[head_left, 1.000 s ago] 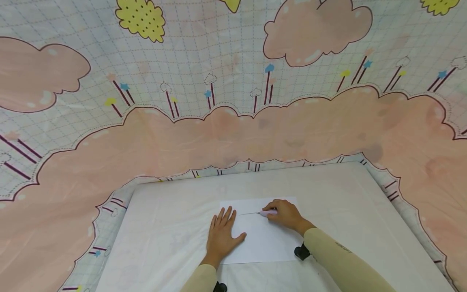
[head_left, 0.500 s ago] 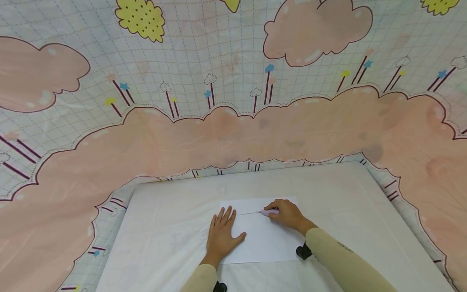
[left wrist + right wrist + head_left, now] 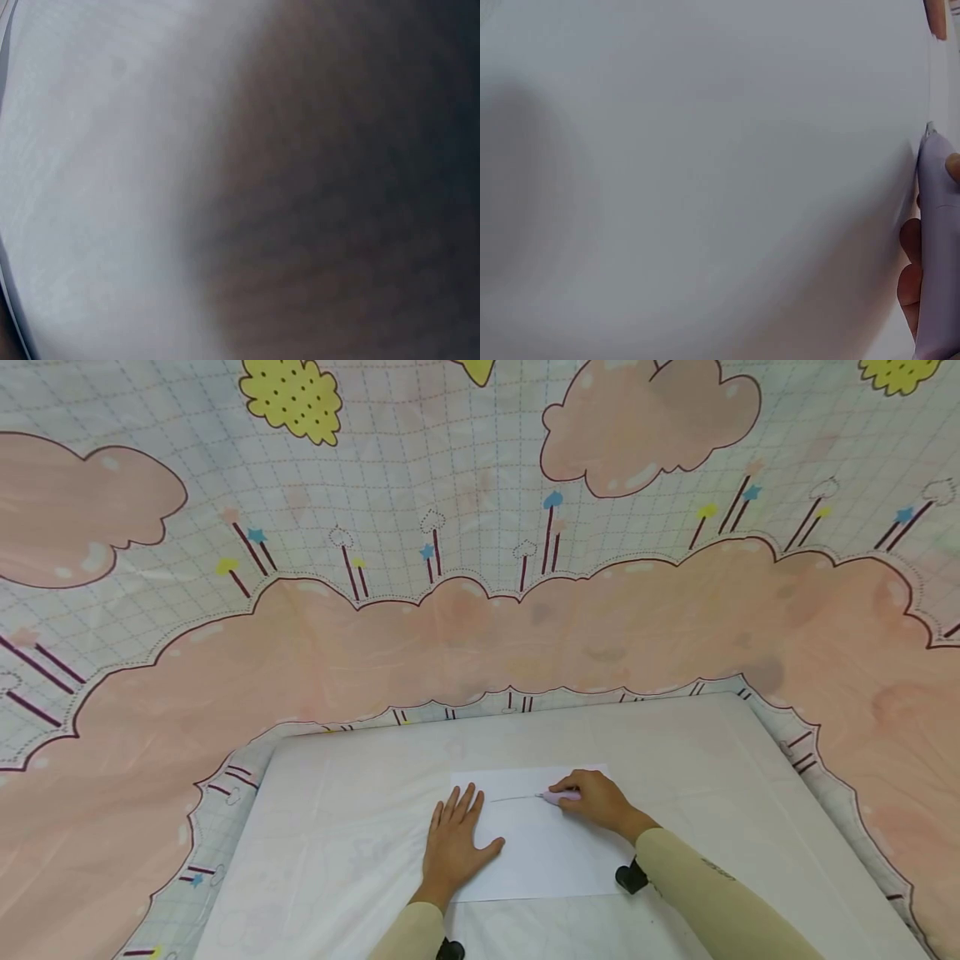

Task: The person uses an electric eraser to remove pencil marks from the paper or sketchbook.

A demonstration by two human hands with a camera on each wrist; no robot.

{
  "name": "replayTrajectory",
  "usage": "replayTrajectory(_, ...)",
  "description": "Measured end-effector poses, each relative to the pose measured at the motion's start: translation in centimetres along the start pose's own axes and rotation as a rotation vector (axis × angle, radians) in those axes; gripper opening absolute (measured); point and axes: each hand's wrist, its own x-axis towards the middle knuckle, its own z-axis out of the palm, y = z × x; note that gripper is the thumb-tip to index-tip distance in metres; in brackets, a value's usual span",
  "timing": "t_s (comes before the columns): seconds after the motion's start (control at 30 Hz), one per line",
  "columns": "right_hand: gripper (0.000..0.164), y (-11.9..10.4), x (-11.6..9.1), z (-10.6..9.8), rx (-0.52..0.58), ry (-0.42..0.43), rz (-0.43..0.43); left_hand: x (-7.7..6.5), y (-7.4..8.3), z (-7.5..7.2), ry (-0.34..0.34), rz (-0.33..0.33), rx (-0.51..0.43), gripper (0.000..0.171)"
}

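Note:
A sheet of white paper (image 3: 540,868) lies on the white-covered table. My left hand (image 3: 452,847) rests flat on its left part, fingers spread and thumb out to the side. In my right hand (image 3: 600,802) I grip a lavender utility knife (image 3: 561,797), its body also seen at the right edge of the right wrist view. The small metal tip (image 3: 930,129) meets the paper. From it a thin straight line (image 3: 513,798) runs left toward my left fingers. The left wrist view is mostly blurred, with a dark shape (image 3: 352,187) filling its right side.
The white tabletop (image 3: 337,827) stretches around the sheet on all sides. Behind it hangs a cloth (image 3: 480,643) printed with clouds and stars. Black wrist cameras sit under both sleeves, one by the right cuff (image 3: 632,877).
My right hand has drawn the utility knife a little to the right, and the line behind its tip is longer. The left hand stays in place on the paper.

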Motion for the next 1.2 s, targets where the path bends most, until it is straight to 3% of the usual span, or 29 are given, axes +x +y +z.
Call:
replayTrajectory(0.67,0.024,0.13,0.09,-0.29,0.024,-0.01,0.046,0.03,0.01,-0.28,-0.037,-0.008,-0.013,0.087)
replayTrajectory(1.2,0.023,-0.04,0.57,0.47,0.022,-0.007,0.025,-0.02,-0.06,-0.15,-0.039,-0.005,-0.005,0.088)
